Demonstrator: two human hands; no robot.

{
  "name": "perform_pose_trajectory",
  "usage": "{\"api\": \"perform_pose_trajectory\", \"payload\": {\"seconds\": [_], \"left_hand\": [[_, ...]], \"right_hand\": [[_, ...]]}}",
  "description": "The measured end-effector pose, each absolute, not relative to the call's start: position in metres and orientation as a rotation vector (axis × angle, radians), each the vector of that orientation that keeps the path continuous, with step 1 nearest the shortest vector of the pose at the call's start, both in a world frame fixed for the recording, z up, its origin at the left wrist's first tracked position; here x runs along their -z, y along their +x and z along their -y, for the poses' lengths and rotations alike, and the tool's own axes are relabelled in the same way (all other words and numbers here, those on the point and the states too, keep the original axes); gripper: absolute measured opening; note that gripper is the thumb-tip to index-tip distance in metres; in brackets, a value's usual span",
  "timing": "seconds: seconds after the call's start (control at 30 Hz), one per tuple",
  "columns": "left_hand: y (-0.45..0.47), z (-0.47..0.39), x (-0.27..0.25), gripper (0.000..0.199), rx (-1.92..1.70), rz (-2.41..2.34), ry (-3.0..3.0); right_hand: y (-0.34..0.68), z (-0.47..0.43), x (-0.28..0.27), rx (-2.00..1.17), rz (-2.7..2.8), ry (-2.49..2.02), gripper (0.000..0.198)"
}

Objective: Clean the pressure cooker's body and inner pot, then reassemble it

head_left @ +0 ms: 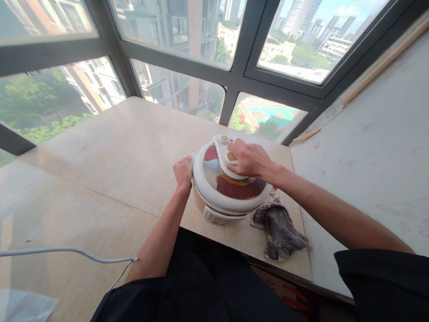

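A round white electric cooker stands on the sill near its front edge. Its lid has a see-through window, reddish-brown in places, and a white band across the top. My right hand is closed around the handle on that band; the fingers partly cover it. On the cooker's left side, my left hand is wrapped around the side handle, most of which is hidden. The lid sits on the cooker's body. Close by on the right lies a crumpled grey cloth.
A wide beige sill runs along dark-framed windows. A white cable crosses it at the left, reaching my left forearm. Some clear plastic sheet lies in the lower left corner. A flowered wall bounds the right side.
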State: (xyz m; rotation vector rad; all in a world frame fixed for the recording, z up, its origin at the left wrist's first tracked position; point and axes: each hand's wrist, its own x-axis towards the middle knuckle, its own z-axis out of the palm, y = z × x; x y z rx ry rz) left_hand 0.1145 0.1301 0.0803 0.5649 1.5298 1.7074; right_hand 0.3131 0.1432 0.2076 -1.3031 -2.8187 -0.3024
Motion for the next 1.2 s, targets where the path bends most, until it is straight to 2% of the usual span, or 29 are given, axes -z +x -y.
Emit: {"api": "perform_pose_trajectory", "payload": {"seconds": [0.57,0.83,1.03,1.2], "left_hand": [[0.114,-0.134,-0.070,0.032,-1.756,-1.512,0.613],[0.110,-0.132,-0.073,0.031,-1.672,-1.532,0.610],[0.106,-0.131,-0.075,0.028,-1.577,-1.500,0.592],[0.106,-0.133,-0.071,0.029,-1.612,-1.459,0.582]], "right_hand": [[0.307,-0.136,-0.208,0.326,2.725,-1.532,0.040],[0.317,-0.147,-0.197,0.376,2.714,-1.307,0.034],[0.323,-0.160,-0.198,0.390,2.832,-0.985,0.047],[0.319,-0.152,-0.199,0.403,2.768,-1.166,0.045]]}}
